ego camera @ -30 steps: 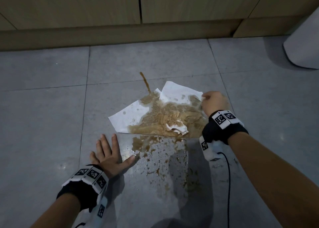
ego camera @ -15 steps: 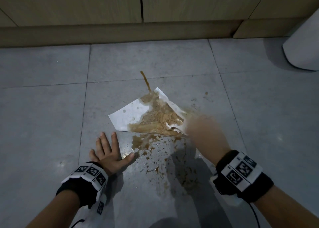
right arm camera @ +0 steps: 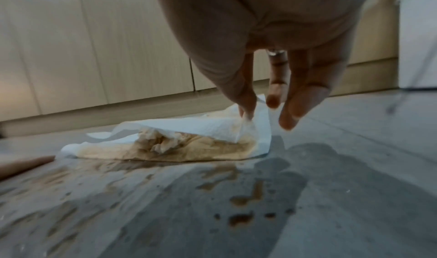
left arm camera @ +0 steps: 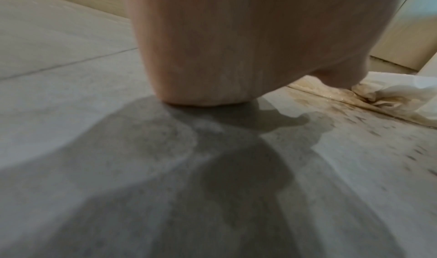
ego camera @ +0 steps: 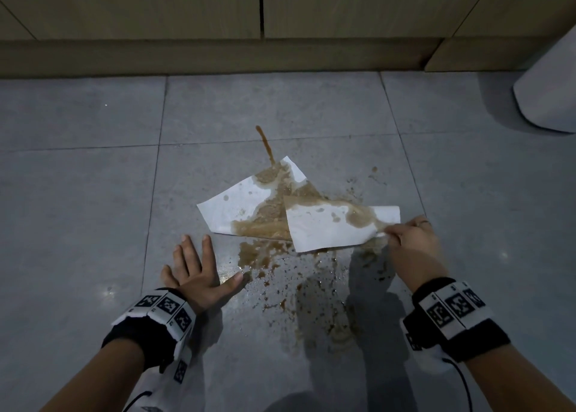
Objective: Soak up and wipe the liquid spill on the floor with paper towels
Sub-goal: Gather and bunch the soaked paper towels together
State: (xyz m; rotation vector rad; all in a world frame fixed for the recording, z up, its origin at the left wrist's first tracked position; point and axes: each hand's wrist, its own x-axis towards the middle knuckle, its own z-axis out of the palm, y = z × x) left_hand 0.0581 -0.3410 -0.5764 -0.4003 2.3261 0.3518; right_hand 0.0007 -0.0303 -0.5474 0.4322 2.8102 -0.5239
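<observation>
A white paper towel (ego camera: 324, 227) (right arm camera: 189, 126) (left arm camera: 387, 94) lies on the grey floor tile, its middle soaked brown. One half is folded over toward me. My right hand (ego camera: 405, 234) (right arm camera: 248, 110) pinches the folded half's right corner between thumb and forefinger, just above the floor. Brown liquid spill (ego camera: 265, 255) (right arm camera: 243, 196) (left arm camera: 343, 108) spreads in blots and droplets in front of the towel, and a thin streak (ego camera: 265, 143) runs out behind it. My left hand (ego camera: 199, 271) (left arm camera: 201, 56) presses flat on the tile left of the spill, fingers spread, thumb tip at the droplets' edge.
Wooden cabinet fronts with a toe kick (ego camera: 218, 56) (right arm camera: 94, 56) run along the back of the floor. A white rounded object (ego camera: 548, 93) stands at the far right. Grey tiles (ego camera: 78, 209) stretch away to the left of the spill.
My right hand has pulled the towel's far right part over toward me and to the right, folding it onto the soaked middle. The left hand stayed planted on the floor.
</observation>
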